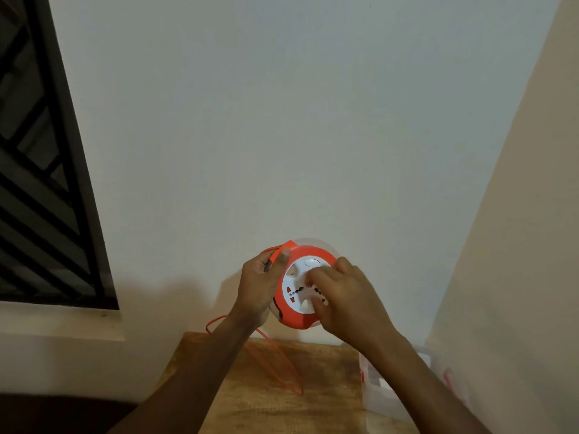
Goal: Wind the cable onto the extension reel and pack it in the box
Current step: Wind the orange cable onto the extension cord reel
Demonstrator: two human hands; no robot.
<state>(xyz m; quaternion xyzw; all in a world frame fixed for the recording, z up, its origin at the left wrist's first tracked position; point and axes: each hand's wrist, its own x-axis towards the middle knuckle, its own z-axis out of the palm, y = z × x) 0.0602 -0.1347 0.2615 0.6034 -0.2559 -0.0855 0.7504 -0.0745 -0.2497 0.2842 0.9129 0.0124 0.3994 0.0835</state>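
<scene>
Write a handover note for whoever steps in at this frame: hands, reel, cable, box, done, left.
Left hand grips the orange reel by its rim, held up in the air above the wooden table.
Right hand rests fingers on the white socket face.
Cable hangs loose in loops down to the table: winding unfinished.
Clear box sits at the table's right; reel not packed.

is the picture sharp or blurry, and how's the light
Head view: dim, warm light; the right hand is motion-blurred over the reel; the cable and the clear box look soft; the wide lens slants the window frame.
</scene>
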